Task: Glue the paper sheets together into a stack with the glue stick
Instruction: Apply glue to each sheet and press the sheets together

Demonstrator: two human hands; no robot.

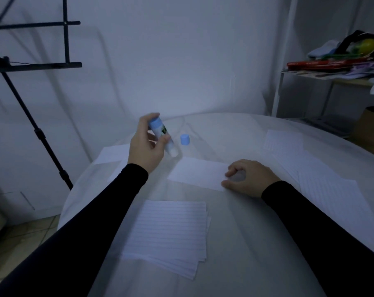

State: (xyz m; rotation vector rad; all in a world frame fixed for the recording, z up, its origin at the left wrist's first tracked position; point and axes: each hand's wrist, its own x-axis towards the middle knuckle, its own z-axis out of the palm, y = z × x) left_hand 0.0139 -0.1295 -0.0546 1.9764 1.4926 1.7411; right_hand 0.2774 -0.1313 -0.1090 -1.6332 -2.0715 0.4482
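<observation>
Two bare hands, left (146, 146) and right (249, 179), with long, close-fitting black sleeves (108, 211).

**Camera placement: single head-worn view**

One wide-angle view only, taken from the person's head, facing forward and down over a round table (256, 129) covered in white cloth. Both sleeved forearms enter from the bottom edge and run close under the lens. The table fills the lower frame; the wall behind and a shelf unit (310, 80) at right bend with lens distortion. No second view shares the scene.
</observation>
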